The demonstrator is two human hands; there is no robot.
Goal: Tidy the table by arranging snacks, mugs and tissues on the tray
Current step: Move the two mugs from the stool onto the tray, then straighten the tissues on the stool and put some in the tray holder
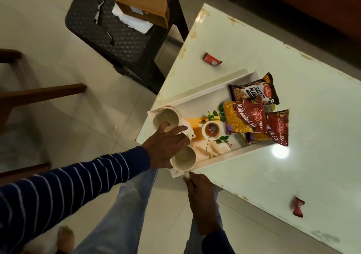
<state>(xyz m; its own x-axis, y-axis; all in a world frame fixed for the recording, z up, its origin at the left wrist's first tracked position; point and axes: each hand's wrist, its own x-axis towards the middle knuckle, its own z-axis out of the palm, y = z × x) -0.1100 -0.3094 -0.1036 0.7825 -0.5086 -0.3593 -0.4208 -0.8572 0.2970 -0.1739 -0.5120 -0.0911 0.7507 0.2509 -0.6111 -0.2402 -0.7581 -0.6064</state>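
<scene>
I note my left hand (166,146) resting across both mugs, fingers loose, steadying the near mug (183,159) at the tray (197,95) corner; my right hand (201,193) pinches its handle, likely to square it. Snack packets (244,117) occupy the far end; the tissue holder (142,3) remains on the chair (109,38).

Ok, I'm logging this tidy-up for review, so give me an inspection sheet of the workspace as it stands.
Surface: white table, stained along its edges, glare spot beside the tray.
Job's things: tray holds two mugs and three snack packets; tissues and holder sit on the stool.
Clutter: two red wrappers loose on the table.
Grippers: left hand between the mugs; right hand pinches the near mug's handle.
Cables: nothing seen.
Surroundings: tiled floor, wooden furniture at left.
</scene>
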